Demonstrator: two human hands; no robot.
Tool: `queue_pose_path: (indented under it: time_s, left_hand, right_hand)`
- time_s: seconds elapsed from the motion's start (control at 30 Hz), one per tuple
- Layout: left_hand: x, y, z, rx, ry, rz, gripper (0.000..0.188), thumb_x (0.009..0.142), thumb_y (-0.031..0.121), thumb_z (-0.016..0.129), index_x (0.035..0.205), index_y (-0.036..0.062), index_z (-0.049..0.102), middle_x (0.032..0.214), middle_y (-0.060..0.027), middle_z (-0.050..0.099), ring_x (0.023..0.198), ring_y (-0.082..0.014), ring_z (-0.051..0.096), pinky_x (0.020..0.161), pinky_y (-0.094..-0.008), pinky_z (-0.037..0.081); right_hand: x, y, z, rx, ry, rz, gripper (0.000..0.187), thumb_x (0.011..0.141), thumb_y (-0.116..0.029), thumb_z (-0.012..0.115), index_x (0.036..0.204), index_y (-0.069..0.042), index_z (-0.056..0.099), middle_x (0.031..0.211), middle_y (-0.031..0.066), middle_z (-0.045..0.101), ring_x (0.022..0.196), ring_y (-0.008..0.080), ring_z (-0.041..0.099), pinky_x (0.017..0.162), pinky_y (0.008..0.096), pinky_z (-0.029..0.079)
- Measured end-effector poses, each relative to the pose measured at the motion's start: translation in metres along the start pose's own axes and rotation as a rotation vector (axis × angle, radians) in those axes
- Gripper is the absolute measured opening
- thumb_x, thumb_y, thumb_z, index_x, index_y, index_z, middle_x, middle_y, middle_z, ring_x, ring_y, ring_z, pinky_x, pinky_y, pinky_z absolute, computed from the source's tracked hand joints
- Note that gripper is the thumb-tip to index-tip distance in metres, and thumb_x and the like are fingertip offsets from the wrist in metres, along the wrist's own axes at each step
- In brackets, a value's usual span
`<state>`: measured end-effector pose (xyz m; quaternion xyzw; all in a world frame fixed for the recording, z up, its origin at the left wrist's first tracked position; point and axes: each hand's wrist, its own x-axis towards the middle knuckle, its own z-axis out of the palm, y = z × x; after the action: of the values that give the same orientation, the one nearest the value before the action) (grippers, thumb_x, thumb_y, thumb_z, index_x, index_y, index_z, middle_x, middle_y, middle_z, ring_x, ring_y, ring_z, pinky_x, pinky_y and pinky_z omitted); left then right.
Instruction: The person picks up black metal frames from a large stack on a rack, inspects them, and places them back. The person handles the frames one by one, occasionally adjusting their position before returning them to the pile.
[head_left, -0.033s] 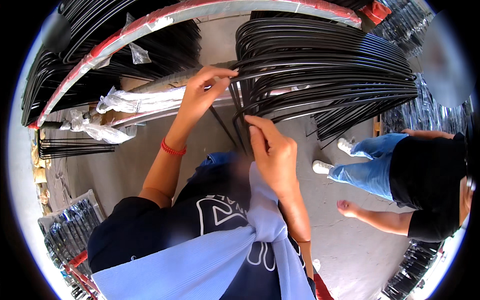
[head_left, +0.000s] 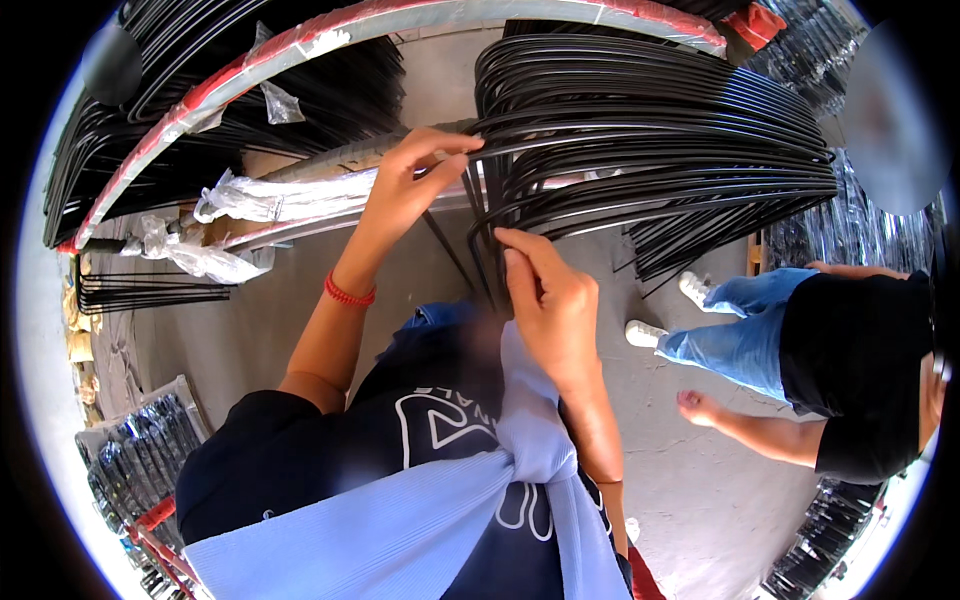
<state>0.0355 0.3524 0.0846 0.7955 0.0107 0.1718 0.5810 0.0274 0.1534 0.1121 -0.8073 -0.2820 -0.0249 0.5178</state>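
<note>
In front of me hangs a thick row of black bent metal rods [head_left: 650, 120], their rounded corners towards me. My left hand [head_left: 415, 180], with a red bracelet on the wrist, pinches one rod between thumb and forefinger at the row's left end. Lower and further right, my right hand [head_left: 550, 300] is closed, its thumb and forefinger on the bend of a near rod [head_left: 600, 212]. The straight ends of several rods hang down between my hands. Its other fingers are curled into the palm.
A curved rail [head_left: 290, 60] with red wrapping crosses the top, and a plastic-wrapped bar [head_left: 290, 200] runs behind my left hand. More black rods [head_left: 350, 90] hang at the far left. Another person [head_left: 850, 350] stands close on the right. Wrapped bundles [head_left: 145, 445] lie lower left.
</note>
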Motion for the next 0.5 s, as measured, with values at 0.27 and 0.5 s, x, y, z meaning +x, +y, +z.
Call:
queue_pose_path:
  time_s: [0.27, 0.5]
  left_hand:
    - [0.008, 0.001, 0.010, 0.115, 0.045, 0.080, 0.027, 0.078, 0.009, 0.066, 0.105, 0.0095, 0.064, 0.091, -0.0017, 0.050, 0.067, -0.0062, 0.041, 0.061, -0.0202, 0.038]
    - [0.009, -0.005, 0.017, 0.201, 0.220, 0.043, 0.020, 0.084, 0.013, 0.062, 0.102, 0.0065, 0.063, 0.095, -0.0021, 0.053, 0.076, -0.0078, 0.047, 0.069, -0.0210, 0.040]
  right_hand:
    - [-0.005, 0.003, -0.002, 0.061, -0.106, -0.008, 0.017, 0.084, -0.002, 0.055, 0.098, -0.005, 0.064, 0.054, 0.0070, 0.047, 0.045, 0.0090, 0.043, 0.045, 0.0228, 0.036]
    - [-0.009, 0.003, -0.003, 0.068, -0.137, -0.066, 0.014, 0.080, -0.005, 0.058, 0.093, -0.005, 0.062, 0.065, 0.0103, 0.060, 0.056, 0.0278, 0.059, 0.051, 0.0333, 0.046]
